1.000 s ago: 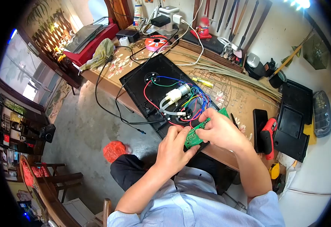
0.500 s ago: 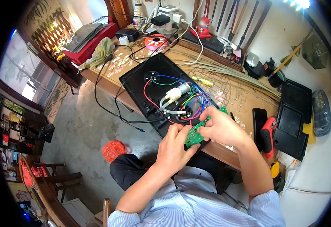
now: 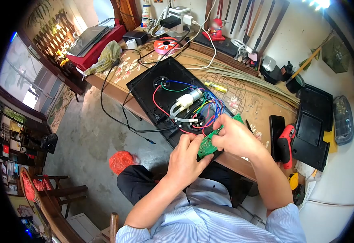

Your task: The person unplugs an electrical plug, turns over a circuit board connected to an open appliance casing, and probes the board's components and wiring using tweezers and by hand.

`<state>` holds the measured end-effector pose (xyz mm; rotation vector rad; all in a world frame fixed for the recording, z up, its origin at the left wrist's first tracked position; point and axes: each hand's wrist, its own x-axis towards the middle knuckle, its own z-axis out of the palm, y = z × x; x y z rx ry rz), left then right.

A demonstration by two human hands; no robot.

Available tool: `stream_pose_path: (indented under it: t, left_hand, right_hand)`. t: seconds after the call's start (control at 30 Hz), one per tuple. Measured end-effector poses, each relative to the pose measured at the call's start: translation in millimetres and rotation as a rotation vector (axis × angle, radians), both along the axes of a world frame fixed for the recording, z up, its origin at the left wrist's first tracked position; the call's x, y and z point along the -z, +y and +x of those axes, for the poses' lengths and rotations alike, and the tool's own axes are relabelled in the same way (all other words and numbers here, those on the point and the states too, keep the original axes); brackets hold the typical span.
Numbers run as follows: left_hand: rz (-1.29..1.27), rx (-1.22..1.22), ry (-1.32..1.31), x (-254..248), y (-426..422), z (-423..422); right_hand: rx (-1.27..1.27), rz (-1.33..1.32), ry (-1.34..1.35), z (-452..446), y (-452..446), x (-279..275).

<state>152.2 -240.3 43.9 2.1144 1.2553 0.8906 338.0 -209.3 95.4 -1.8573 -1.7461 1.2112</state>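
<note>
A green circuit board (image 3: 207,146) is held tilted over the front edge of a black plastic casing (image 3: 144,93). My left hand (image 3: 185,156) is closed on its near left end, thumb below and fingers above. Over the middle of the board, my right hand (image 3: 235,137) is closed with thumb and fingers pressed together on it, covering part of its face. Coloured wires (image 3: 215,107) run from the casing towards the board. A small pump motor (image 3: 191,98) with a clear tube (image 3: 175,114) lies in the casing.
A black phone (image 3: 277,133) and a red-and-black power tool (image 3: 286,146) lie right of my right hand. Beyond them is a black cover (image 3: 312,121). A yellow screwdriver (image 3: 215,87) rests behind the wires. Black cable (image 3: 104,99) hangs off the table's left edge.
My right hand's fingers have shifted slightly on the circuit board. My left hand keeps its hold, and the casing stays nearly in place.
</note>
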Motion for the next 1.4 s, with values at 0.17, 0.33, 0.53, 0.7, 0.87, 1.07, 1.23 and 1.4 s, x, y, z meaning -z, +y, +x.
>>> stream_pose_path:
  t: [0.17,0.33,0.53,0.7,0.87,1.07,1.23,1.4]
  left_hand:
    - [0.011,0.002,-0.009,0.8,0.1,-0.2]
    - [-0.005,0.002,-0.004,-0.8,-0.3,-0.2]
    - [0.021,0.003,-0.006,0.6,-0.9,-0.2]
    - [0.013,0.012,-0.018,-1.9,-0.2,-0.6]
    - [0.009,0.002,0.002,-2.9,-0.6,-0.4]
    - [0.021,0.002,0.002,-0.8,-0.5,0.3]
    - [0.021,0.012,-0.028,-0.8,1.1,-0.4]
    - [0.035,0.014,-0.039,0.0,0.1,-0.2]
  right_hand:
    - [-0.006,-0.052,0.152,5.2,-2.4,-4.9]
    - [-0.028,-0.014,0.079,0.3,-1.2,-6.6]
    - [-0.026,0.063,-0.047,-0.4,-1.3,1.7]
    - [-0.018,-0.024,0.06,1.7,-0.2,-7.6]
    - [-0.012,-0.006,0.028,-2.4,-0.7,-8.7]
    - [-0.024,0.037,-0.015,-2.7,-0.4,-3.6]
    - [-0.017,-0.015,0.015,0.8,1.1,-8.4]
    - [-0.012,-0.028,0.051,0.1,0.5,-9.1]
